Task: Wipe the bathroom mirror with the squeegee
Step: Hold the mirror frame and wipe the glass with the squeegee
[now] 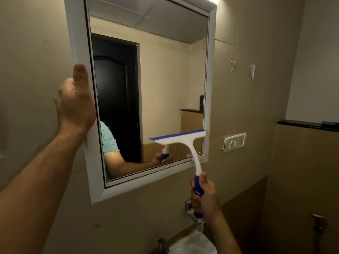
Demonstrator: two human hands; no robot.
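A mirror (165, 79) in a white frame (77, 43) hangs on a beige wall. My left hand (75, 103) grips the frame's left edge, thumb up along the front and fingers behind it. My right hand (205, 195) grips the blue handle of a white squeegee (183, 142) below the mirror's lower right corner. Its blue rubber blade lies against the glass near the bottom right, almost level. The glass reflects a dark door and my arm.
A white switch plate (233, 143) sits on the wall right of the mirror. A metal tap fitting (190, 210) and a basin tap (162, 243) are below, with a white plastic bag (192, 242). A black ledge (308, 124) runs at the right.
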